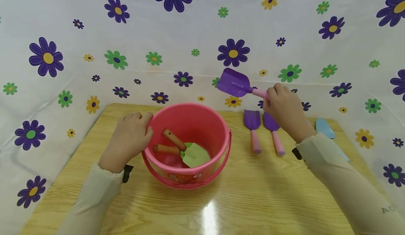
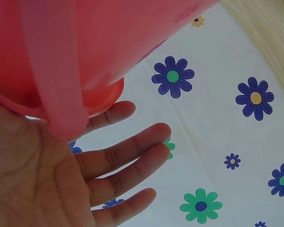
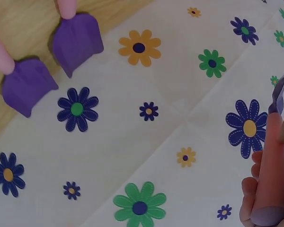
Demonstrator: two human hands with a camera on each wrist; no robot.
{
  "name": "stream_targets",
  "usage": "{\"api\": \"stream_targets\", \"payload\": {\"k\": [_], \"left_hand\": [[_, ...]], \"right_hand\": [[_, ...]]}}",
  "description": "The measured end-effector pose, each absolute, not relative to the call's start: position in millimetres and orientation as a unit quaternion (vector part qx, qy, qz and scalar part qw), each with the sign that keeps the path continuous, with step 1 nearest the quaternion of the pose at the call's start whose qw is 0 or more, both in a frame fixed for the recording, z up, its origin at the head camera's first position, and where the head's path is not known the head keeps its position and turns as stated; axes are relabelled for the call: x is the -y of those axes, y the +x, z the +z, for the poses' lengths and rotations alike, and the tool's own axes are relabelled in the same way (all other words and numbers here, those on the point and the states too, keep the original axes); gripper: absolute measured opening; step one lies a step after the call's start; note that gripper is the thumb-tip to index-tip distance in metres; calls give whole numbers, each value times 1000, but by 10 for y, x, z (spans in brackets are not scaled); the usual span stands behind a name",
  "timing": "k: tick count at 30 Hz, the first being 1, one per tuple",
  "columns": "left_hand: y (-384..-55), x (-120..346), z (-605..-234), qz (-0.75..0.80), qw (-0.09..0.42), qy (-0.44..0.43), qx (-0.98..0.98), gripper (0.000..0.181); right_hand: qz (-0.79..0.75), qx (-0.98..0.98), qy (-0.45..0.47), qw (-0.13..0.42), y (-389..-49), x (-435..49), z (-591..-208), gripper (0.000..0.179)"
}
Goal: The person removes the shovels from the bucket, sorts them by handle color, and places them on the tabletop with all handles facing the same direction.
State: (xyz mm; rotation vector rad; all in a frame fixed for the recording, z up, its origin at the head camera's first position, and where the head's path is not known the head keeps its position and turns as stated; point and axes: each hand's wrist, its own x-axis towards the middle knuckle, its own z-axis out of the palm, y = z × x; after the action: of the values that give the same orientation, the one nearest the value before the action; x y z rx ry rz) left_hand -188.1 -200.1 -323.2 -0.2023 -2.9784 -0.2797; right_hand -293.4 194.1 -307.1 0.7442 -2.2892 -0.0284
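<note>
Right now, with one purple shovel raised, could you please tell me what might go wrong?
The raised shovel could slip, since the right hand holds it only by its pink handle. The bucket might tilt if the left hand, at one side, presses hard. Lowering the right hand carelessly could knock the other purple shovels lying nearby.

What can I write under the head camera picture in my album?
Right hand holding up a purple shovel, left hand on a pink bucket with brown-handled tools inside.
</note>
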Motion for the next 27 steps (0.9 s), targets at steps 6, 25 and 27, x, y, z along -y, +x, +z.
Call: {"api": "stream_targets", "payload": {"k": [6,25,27], "left_hand": [[-1872,1994,-3224,-95,72,-72,990,38],[-1906,2010,-3236,-113,56,-67,990,40],[-1909,2013,-3233,-115,56,-68,989,39]], "right_hand": [[-14,923,201,327,-2880,-1937,-3413,20],[-5,994,67,81,-2948,-1231,-4141,26],[-10,997,55,50,-2983,-1174,-4181,29]]}}
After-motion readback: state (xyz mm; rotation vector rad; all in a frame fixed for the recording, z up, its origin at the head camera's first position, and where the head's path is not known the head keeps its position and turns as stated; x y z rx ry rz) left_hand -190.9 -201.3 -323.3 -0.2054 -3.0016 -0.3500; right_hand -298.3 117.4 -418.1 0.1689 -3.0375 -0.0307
